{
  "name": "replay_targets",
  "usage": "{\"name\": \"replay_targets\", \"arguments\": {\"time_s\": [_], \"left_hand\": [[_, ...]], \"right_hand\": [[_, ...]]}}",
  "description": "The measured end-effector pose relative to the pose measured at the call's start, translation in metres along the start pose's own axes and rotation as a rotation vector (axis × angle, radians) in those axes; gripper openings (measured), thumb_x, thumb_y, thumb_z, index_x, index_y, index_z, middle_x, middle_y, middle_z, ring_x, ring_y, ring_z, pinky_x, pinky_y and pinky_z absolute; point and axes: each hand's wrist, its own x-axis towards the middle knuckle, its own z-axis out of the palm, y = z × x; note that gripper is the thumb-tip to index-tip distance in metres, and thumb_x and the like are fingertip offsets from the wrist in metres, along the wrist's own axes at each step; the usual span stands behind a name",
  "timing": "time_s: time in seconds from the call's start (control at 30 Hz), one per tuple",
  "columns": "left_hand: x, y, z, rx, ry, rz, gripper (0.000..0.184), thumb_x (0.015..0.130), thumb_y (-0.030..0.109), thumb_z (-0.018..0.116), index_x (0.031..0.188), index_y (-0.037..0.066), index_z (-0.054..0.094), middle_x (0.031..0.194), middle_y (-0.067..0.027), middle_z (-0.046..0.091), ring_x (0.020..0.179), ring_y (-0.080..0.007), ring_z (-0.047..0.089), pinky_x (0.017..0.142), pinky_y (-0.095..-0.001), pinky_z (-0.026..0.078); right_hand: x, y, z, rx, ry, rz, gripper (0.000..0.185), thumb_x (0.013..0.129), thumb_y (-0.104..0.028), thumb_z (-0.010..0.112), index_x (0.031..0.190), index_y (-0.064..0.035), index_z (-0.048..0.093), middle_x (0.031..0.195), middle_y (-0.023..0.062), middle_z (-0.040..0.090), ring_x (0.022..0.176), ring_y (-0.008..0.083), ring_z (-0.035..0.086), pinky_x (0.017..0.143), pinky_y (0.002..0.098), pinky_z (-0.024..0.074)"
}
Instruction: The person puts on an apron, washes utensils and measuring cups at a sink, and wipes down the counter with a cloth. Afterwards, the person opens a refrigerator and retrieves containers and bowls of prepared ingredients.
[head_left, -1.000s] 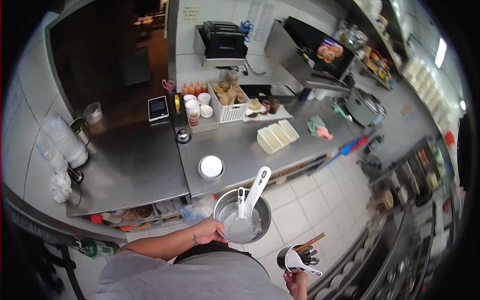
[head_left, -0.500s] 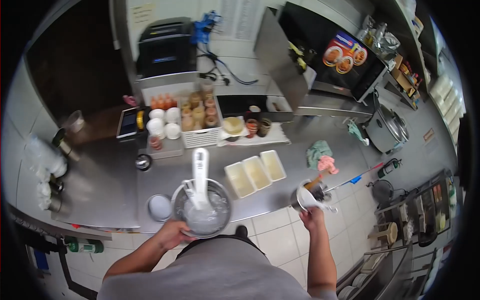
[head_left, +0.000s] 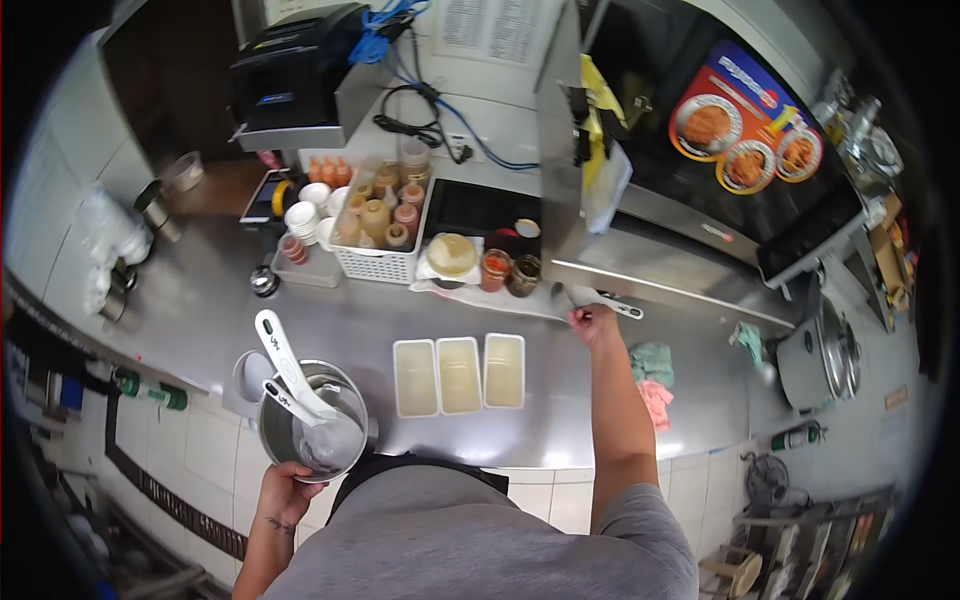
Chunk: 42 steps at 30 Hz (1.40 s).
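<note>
My left hand (head_left: 288,486) is closed on the lower rim of a round metal pot (head_left: 363,405) at the counter's front edge. Two long white-handled measuring scoops (head_left: 283,355) lean in it, with something clear and shiny at the bottom. My right arm is stretched across the counter. At its far side, my right hand (head_left: 592,322) is closed at a small metal container (head_left: 563,299), partly hidden by the fingers. A white handle (head_left: 625,308) sticks out to the right of it. Between my hands stand three pale rectangular tubs (head_left: 459,375).
Behind the tubs are jars (head_left: 495,270) on a white cloth and a white basket (head_left: 378,266) of sauce bottles. Green and pink cloths (head_left: 654,400) lie right of my forearm. A metal panel (head_left: 680,280) borders the back right; a large pot (head_left: 815,345) stands far right.
My right hand has moved from the front right edge to the back of the counter with the metal container. The pot in my left hand has shifted left in view.
</note>
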Motion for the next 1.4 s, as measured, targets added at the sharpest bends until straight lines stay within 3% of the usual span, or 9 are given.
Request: {"name": "replay_targets", "arguments": {"time_s": [0.23, 0.37, 0.5, 0.7, 0.9, 1.1, 1.27, 1.37, 1.4], "left_hand": [[-0.008, 0.020, -0.004, -0.010, 0.024, 0.023, 0.037, 0.075, -0.002, 0.050, 0.109, -0.016, 0.050, 0.094, -0.0238, 0.064, 0.075, -0.0328, 0.067, 0.061, -0.0337, 0.062], [0.011, 0.064, -0.005, 0.071, -0.085, 0.023, 0.043, 0.076, -0.004, 0.051, 0.117, -0.014, 0.047, 0.098, -0.0244, 0.062, 0.078, -0.0333, 0.068, 0.061, -0.0360, 0.062], [0.058, 0.124, -0.008, 0.224, -0.229, -0.021, 0.049, 0.076, -0.001, 0.056, 0.122, -0.010, 0.046, 0.103, -0.0225, 0.064, 0.083, -0.0340, 0.068, 0.063, -0.0404, 0.062], [0.171, 0.205, -0.004, 0.507, -0.584, -0.219, 0.071, 0.071, 0.001, 0.054, 0.138, 0.006, 0.031, 0.115, -0.0163, 0.057, 0.091, -0.0288, 0.064, 0.064, -0.0417, 0.060], [0.254, 0.220, 0.017, 0.593, -0.756, -0.377, 0.096, 0.068, -0.003, 0.053, 0.147, 0.023, 0.004, 0.127, -0.0174, 0.046, 0.087, -0.0313, 0.065, 0.057, -0.0384, 0.060], [0.277, 0.218, 0.035, 0.629, -0.721, -0.438, 0.109, 0.068, -0.007, 0.051, 0.146, 0.017, -0.021, 0.139, -0.0217, 0.037, 0.092, -0.0369, 0.064, 0.050, -0.0384, 0.060], [0.284, 0.207, 0.041, 0.730, -0.625, -0.339, 0.095, 0.075, -0.003, 0.055, 0.150, 0.013, -0.002, 0.148, -0.0210, 0.007, 0.100, -0.0416, 0.058, 0.054, -0.0390, 0.063], [0.287, 0.206, 0.035, 0.611, -0.772, -0.221, 0.097, 0.075, -0.005, 0.056, 0.151, 0.014, 0.000, 0.149, -0.0220, 0.012, 0.096, -0.0323, 0.061, 0.057, -0.0369, 0.061], [0.279, 0.223, 0.034, 0.556, -0.797, -0.250, 0.088, 0.079, -0.001, 0.060, 0.150, 0.010, 0.009, 0.141, -0.0206, 0.032, 0.091, -0.0259, 0.064, 0.062, -0.0326, 0.059]], "right_hand": [[0.051, 0.007, -0.007, 0.025, -0.181, 0.015, 0.005, 0.085, -0.007, 0.052, 0.082, -0.0036, 0.049, 0.069, 0.0084, 0.048, 0.058, 0.0196, 0.049, 0.069, 0.0415, 0.0541], [-0.002, 0.008, -0.003, -0.170, -0.069, 0.020, 0.026, 0.093, -0.030, 0.050, 0.111, -0.0115, 0.055, 0.086, 0.0105, 0.061, 0.070, 0.0220, 0.057, 0.076, 0.0450, 0.0504], [-0.063, 0.040, 0.013, -0.383, 0.196, -0.477, 0.051, 0.092, -0.035, 0.052, 0.139, -0.0189, 0.041, 0.110, 0.0096, 0.060, 0.096, 0.0215, 0.055, 0.081, 0.0417, 0.0476], [-0.243, 0.159, 0.155, -0.452, 0.192, -0.754, 0.046, 0.087, -0.017, 0.054, 0.131, -0.0076, 0.048, 0.100, 0.0069, 0.062, 0.079, 0.0151, 0.058, 0.069, 0.0292, 0.0471], [-0.304, 0.290, 0.237, -0.525, 0.013, -0.452, 0.037, 0.088, -0.009, 0.057, 0.124, -0.0032, 0.052, 0.090, 0.0065, 0.063, 0.067, 0.0130, 0.057, 0.062, 0.0258, 0.0481], [-0.305, 0.368, 0.248, -0.576, 0.294, -0.271, 0.040, 0.085, -0.007, 0.052, 0.124, -0.0007, 0.047, 0.087, 0.0103, 0.063, 0.062, 0.0158, 0.060, 0.057, 0.0286, 0.0539], [-0.310, 0.403, 0.263, -0.620, 0.347, -0.072, 0.044, 0.083, -0.005, 0.053, 0.125, 0.0019, 0.046, 0.086, 0.0133, 0.064, 0.063, 0.0185, 0.062, 0.057, 0.0297, 0.0556], [-0.307, 0.417, 0.264, -0.558, 0.351, 0.043, 0.044, 0.082, -0.004, 0.054, 0.125, 0.0027, 0.047, 0.084, 0.0136, 0.064, 0.065, 0.0202, 0.063, 0.059, 0.0305, 0.0558], [-0.305, 0.420, 0.264, -0.561, 0.361, 0.048, 0.044, 0.082, -0.004, 0.054, 0.125, 0.0027, 0.047, 0.084, 0.0136, 0.064, 0.065, 0.0202, 0.063, 0.059, 0.0305, 0.0558]]}}
